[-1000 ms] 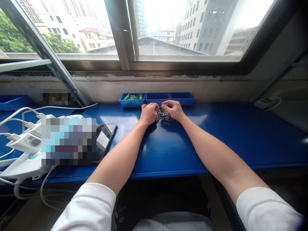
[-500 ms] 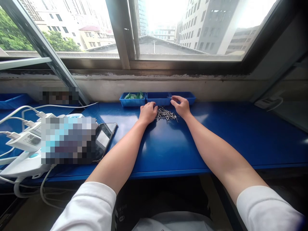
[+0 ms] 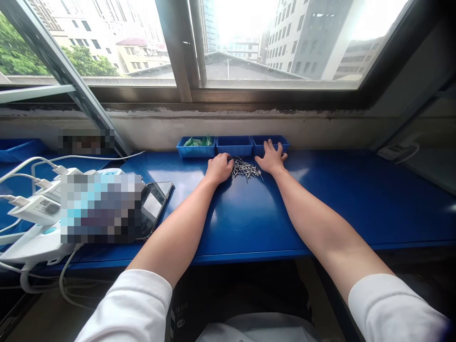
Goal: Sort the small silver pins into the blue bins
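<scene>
Under my two hands is one blue desk [image 3: 249, 223], and just beyond them three blue bins [image 3: 234, 148] stand in a row; clearing their near walls calls, I judge, for a raised wrist. My right hand [image 3: 271, 159] is spread wide, fingers over the right-hand bin [image 3: 257, 149], nothing visible in its grip. My left hand [image 3: 220, 168] curls at the pile's left edge; whether it pinches anything I cannot tell. It serves best steady, as a fence. Between my hands lie the metal pins [image 3: 247, 170], too tangled to count; I'd tease out single ones by an end, lightly pinched.
</scene>
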`<state>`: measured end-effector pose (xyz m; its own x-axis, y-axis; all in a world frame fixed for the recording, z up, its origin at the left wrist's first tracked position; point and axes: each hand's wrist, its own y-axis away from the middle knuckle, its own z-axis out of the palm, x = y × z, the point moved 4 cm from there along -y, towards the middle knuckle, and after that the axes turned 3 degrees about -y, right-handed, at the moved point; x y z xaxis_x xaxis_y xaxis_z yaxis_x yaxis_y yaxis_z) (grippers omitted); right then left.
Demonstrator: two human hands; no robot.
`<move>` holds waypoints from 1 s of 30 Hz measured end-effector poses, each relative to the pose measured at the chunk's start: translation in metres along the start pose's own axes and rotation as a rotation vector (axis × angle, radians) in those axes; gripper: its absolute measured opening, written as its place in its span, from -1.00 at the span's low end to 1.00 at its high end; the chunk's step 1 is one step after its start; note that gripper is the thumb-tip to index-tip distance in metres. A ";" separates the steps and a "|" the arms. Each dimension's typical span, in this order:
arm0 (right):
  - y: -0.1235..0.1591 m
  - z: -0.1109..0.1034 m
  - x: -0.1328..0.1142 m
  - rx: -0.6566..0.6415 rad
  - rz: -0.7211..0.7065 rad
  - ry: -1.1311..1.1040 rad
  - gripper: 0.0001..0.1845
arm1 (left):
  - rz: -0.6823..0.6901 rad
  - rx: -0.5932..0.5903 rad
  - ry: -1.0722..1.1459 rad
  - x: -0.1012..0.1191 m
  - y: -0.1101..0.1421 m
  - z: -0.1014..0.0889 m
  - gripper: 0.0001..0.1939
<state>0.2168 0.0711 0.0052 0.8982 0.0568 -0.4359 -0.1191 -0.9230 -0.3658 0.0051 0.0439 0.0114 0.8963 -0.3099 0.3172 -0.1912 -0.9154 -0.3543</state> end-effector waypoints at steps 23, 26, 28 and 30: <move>0.020 0.018 -0.036 -0.207 -0.435 -0.206 -0.63 | 0.139 -0.166 -0.058 0.005 0.004 0.006 -0.47; 0.021 0.015 -0.039 -0.192 -0.474 -0.258 -0.71 | 0.139 -0.170 -0.069 0.006 0.004 0.005 -0.46; 0.023 0.014 -0.040 -0.182 -0.477 -0.297 -0.76 | 0.146 -0.164 -0.067 0.006 0.004 0.005 -0.46; 0.024 0.012 -0.041 -0.171 -0.474 -0.325 -0.79 | 0.152 -0.159 -0.062 0.006 0.004 0.006 -0.45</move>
<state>0.1718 0.0516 0.0042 0.6582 0.5656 -0.4969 0.3564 -0.8154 -0.4561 0.0121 0.0403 0.0071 0.8743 -0.4357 0.2140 -0.3824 -0.8897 -0.2493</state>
